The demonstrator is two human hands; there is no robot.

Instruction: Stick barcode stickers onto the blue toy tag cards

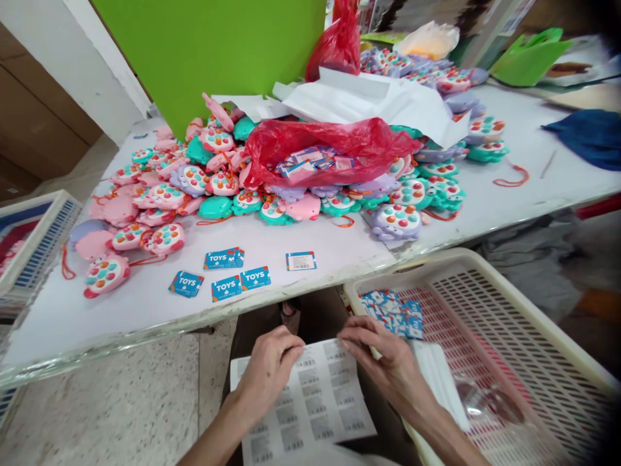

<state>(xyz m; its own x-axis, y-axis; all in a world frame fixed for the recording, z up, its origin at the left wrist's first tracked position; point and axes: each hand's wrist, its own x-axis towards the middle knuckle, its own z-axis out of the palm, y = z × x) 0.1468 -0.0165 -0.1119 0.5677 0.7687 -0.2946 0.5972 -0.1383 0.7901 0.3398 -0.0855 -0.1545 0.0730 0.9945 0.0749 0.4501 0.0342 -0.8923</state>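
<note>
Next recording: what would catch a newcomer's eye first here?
The big heap of pastel toys spreads across the white table, with a red plastic bag of cards lying on top of it at centre. Near the table's front edge lie blue TOYS cards. At the bottom of the view, the left hand and right hand rest on a sheet of barcode labels.

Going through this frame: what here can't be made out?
Head view only.
Print on the label sheet: too small, blurred, partly under the left hand and right hand, cut by the bottom edge.
Whether either hand pinches a label: fingertips curl out of sight.
Contents of the red bag: crumpled plastic hides most.
The white crate: cut by the left edge.
</note>
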